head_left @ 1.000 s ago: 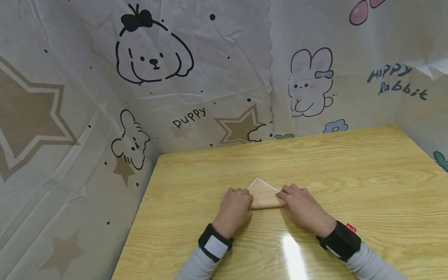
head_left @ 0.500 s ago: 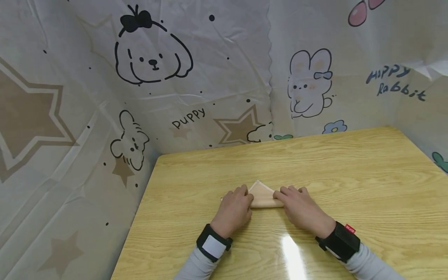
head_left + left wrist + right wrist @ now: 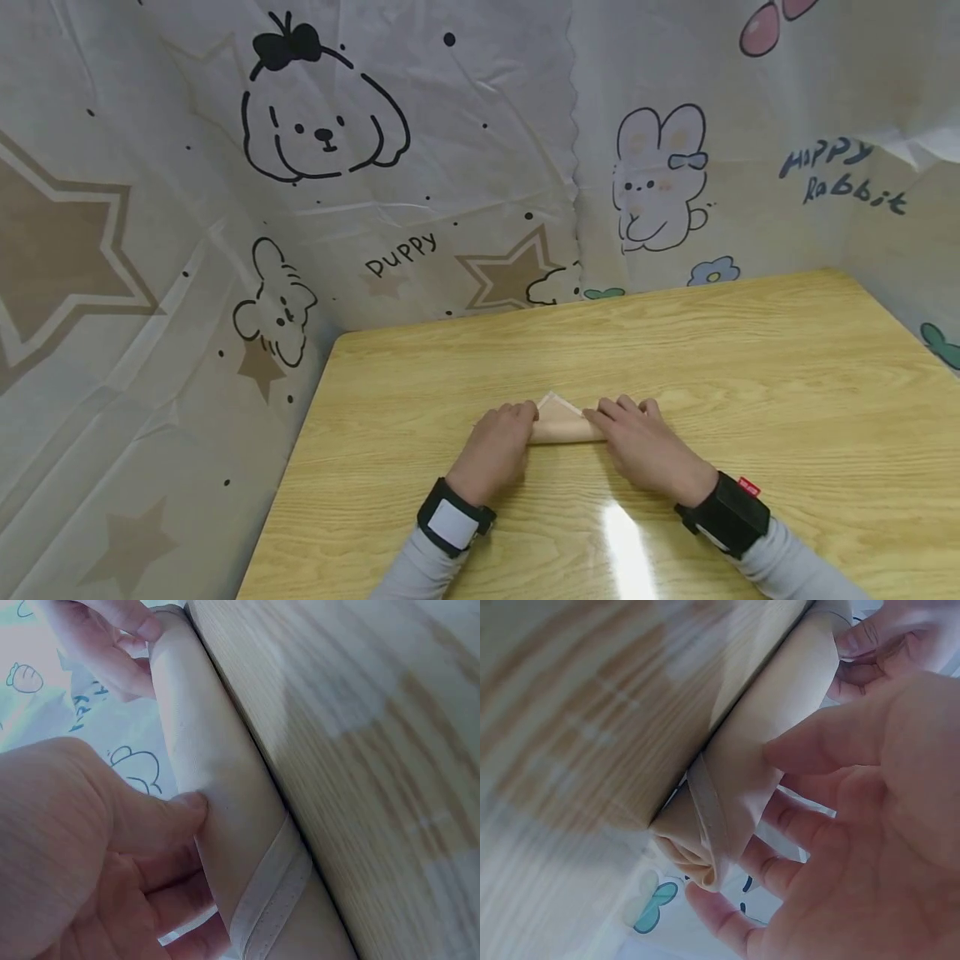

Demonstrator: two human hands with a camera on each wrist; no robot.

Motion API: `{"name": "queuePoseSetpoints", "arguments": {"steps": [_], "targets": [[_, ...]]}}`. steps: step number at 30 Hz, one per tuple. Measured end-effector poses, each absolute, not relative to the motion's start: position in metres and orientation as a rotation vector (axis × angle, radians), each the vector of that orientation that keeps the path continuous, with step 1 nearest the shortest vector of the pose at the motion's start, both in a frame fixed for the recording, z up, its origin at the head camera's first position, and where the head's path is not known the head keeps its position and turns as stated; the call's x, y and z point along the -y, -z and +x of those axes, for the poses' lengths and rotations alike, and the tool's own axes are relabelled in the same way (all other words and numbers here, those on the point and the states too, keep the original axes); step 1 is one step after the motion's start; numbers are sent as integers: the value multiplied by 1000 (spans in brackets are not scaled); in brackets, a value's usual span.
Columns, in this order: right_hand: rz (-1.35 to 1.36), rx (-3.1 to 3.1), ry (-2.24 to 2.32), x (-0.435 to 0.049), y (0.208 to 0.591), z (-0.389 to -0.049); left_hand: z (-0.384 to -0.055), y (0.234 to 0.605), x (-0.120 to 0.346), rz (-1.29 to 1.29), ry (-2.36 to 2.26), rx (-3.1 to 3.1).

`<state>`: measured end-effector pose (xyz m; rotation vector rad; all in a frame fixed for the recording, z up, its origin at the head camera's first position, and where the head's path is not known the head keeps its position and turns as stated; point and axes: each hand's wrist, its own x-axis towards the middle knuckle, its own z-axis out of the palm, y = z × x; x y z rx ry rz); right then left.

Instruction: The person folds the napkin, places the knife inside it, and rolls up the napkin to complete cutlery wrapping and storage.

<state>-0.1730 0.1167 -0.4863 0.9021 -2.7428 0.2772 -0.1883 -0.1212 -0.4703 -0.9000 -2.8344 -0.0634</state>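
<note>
A beige cloth [image 3: 566,430] with a paler stitched hem lies on the table, its near side rolled into a tube and a flat pointed corner showing beyond. My left hand [image 3: 489,446] grips the left part of the roll, and my right hand [image 3: 651,446] holds the right part. In the left wrist view, the thumb presses the near face of the roll [image 3: 217,742], with fingers bent on its upper side. The right wrist view shows the right thumb on the roll [image 3: 754,727] and the fingers over it; folded layers show at its end.
The wood-grain table [image 3: 712,350] extends around the cloth, with a bright reflection [image 3: 628,542] near the front. White sheeting [image 3: 480,167] printed with cartoon animals and stars hangs behind and to the left. Each wrist wears a black strap [image 3: 723,512].
The cloth is rolled further: its pointed corner shows smaller beyond the tube. The left hand has shifted slightly left, while the right hand stays almost in place with its fingertips a little further left.
</note>
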Motion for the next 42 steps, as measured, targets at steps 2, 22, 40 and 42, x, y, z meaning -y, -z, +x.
{"name": "queuePoseSetpoints", "arguments": {"steps": [2,22,40,42], "targets": [[892,2761,-285,-116,487,-173,-189,472,121,-885,68,2826],[866,2678,-348,-114,494,-180,-186,479,111,-707,178,2829],[885,2655,-370,-114,490,-181,-190,477,115,-737,79,2841],[892,2646,-369,-114,489,-181,-190,476,115,-744,69,2837]]}}
